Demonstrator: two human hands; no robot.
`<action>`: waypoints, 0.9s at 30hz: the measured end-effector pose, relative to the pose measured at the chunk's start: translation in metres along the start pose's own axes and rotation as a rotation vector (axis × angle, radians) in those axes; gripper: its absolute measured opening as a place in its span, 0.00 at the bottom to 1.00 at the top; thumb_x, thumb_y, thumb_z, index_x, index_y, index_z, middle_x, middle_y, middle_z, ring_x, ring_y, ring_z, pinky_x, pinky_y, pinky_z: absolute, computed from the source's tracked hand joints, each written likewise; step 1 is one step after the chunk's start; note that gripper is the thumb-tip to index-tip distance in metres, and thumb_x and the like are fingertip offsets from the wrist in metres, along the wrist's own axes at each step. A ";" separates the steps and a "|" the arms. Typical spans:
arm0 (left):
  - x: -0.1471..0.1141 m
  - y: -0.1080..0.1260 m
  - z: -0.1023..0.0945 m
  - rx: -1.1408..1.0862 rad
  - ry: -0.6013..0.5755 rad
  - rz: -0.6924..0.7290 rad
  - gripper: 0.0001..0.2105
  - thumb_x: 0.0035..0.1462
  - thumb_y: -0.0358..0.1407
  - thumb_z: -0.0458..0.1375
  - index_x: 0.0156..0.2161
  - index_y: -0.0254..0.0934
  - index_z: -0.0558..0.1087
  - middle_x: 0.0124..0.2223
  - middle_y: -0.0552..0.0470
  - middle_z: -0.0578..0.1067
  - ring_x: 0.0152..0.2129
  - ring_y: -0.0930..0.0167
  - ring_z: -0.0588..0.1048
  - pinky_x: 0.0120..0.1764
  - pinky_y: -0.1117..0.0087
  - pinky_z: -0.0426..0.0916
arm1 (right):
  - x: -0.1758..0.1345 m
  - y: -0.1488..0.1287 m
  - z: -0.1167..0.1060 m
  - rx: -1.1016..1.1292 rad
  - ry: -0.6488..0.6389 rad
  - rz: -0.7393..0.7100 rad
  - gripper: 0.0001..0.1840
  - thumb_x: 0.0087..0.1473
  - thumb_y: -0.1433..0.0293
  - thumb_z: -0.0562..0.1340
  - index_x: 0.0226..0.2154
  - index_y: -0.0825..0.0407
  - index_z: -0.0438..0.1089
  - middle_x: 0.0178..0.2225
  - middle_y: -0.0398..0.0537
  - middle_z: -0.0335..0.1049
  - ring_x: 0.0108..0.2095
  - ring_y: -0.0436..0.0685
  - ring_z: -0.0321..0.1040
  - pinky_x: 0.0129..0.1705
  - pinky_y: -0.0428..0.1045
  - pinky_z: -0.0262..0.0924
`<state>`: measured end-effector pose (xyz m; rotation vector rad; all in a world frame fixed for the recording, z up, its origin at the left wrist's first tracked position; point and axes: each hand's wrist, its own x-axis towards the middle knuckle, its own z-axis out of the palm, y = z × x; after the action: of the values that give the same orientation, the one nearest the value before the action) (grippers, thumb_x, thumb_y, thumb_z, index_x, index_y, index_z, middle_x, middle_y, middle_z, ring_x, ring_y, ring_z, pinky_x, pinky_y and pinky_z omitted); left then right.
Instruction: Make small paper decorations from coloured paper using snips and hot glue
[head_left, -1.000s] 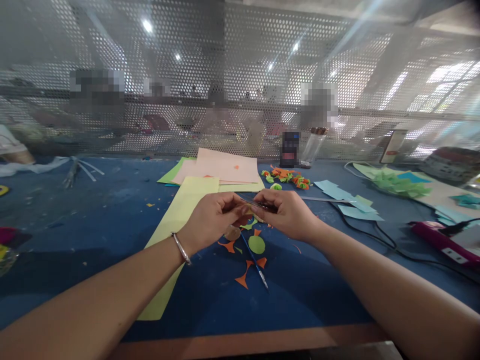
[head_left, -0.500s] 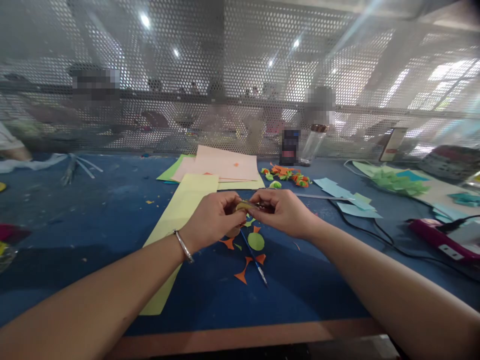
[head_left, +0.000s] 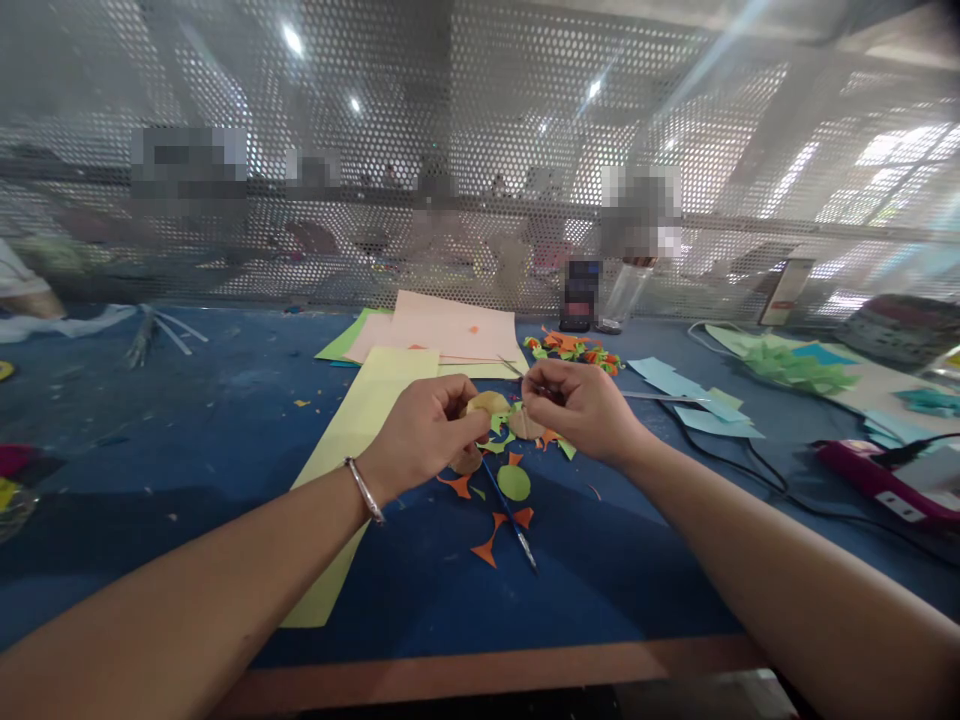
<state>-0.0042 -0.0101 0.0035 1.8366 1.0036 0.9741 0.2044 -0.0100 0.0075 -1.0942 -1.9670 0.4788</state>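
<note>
A yellowish paper disc [head_left: 489,402] is pinched in my left hand [head_left: 427,436], between thumb and fingers. My right hand [head_left: 579,408] is closed on a thin pointed metal tool [head_left: 513,367], its tips sticking out to the upper left; whether it is tweezers or small scissors I cannot tell. A tan disc [head_left: 526,425] shows just below the right fingertips. Below the hands are a green paper circle [head_left: 514,483], a blue pen-like tool [head_left: 511,515] with a silvery end, and orange paper scraps [head_left: 487,545]. Another tan round piece [head_left: 466,460] is partly hidden under my left hand.
A yellow paper strip [head_left: 360,430] lies under my left forearm. Pink sheets [head_left: 450,325] are stacked behind it. Orange and green curled paper pieces [head_left: 574,347], pale blue slips [head_left: 671,380], a bottle [head_left: 626,297] and a magenta power strip [head_left: 885,480] with cables are rightward. Perforated metal panels [head_left: 480,150] stand behind.
My right hand has drawn away to the right from my left, with the metal tool now pointing up and left. The yellowish disc stays in my left hand, more of it showing.
</note>
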 end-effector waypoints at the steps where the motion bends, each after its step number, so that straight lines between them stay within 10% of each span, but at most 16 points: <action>1: 0.000 0.000 -0.001 0.019 0.009 0.007 0.03 0.54 0.33 0.60 0.31 0.36 0.71 0.26 0.54 0.75 0.20 0.74 0.72 0.24 0.74 0.66 | 0.001 0.001 -0.001 0.025 -0.009 0.016 0.05 0.53 0.70 0.59 0.26 0.53 0.66 0.22 0.38 0.57 0.23 0.47 0.51 0.26 0.46 0.47; 21: 0.005 -0.002 -0.013 0.170 -0.015 -0.061 0.04 0.51 0.32 0.58 0.27 0.36 0.71 0.22 0.55 0.72 0.19 0.73 0.71 0.24 0.73 0.62 | 0.000 -0.001 0.000 -0.055 -0.025 0.013 0.02 0.47 0.72 0.59 0.25 0.52 0.65 0.21 0.37 0.56 0.23 0.47 0.51 0.25 0.46 0.47; 27: 0.007 0.002 -0.006 -0.115 -0.047 -0.043 0.06 0.55 0.35 0.62 0.37 0.36 0.76 0.36 0.51 0.78 0.33 0.72 0.74 0.35 0.73 0.67 | 0.003 0.004 0.001 -0.027 -0.154 0.041 0.01 0.47 0.72 0.60 0.26 0.53 0.67 0.20 0.36 0.57 0.22 0.47 0.51 0.24 0.45 0.46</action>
<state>-0.0062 -0.0029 0.0090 1.7289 0.9360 0.9386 0.2053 -0.0053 0.0057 -1.1455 -2.0934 0.5753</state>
